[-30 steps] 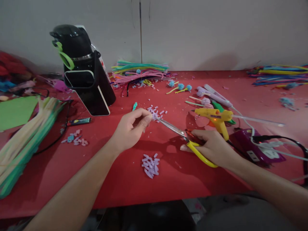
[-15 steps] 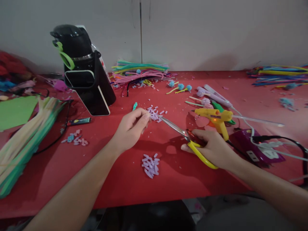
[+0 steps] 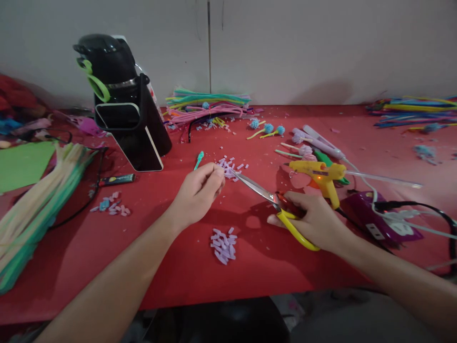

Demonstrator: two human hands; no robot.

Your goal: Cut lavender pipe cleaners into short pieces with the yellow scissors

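Note:
In my right hand (image 3: 317,219) is a pair of scissors (image 3: 262,189) with yellow handles, fingers wrapped through the loops. The blades look nearly closed and point left. Their tips reach a scattered pile of small purple pieces (image 3: 232,164), close to the fingertips of my left hand (image 3: 198,190). The left thumb and forefinger are pinched together; whatever sits between them is too small to make out. Nearer to me lies a second purple pile (image 3: 223,246) of short cut pieces. Just behind the left hand rests a small teal stick with a rounded head (image 3: 199,160).
A yellow glue gun (image 3: 317,172) with a lit orange light lies right, near a purple power strip (image 3: 383,221) and cables. Left stand a black bottle (image 3: 107,62) in a holder and a bundle of pipe cleaners (image 3: 46,200). More pipe cleaners (image 3: 207,107) lie along the wall.
My left hand has shifted very slightly to the right, uncovering more of the teal stick. The scissors and right hand have moved a touch left. The piles look the same.

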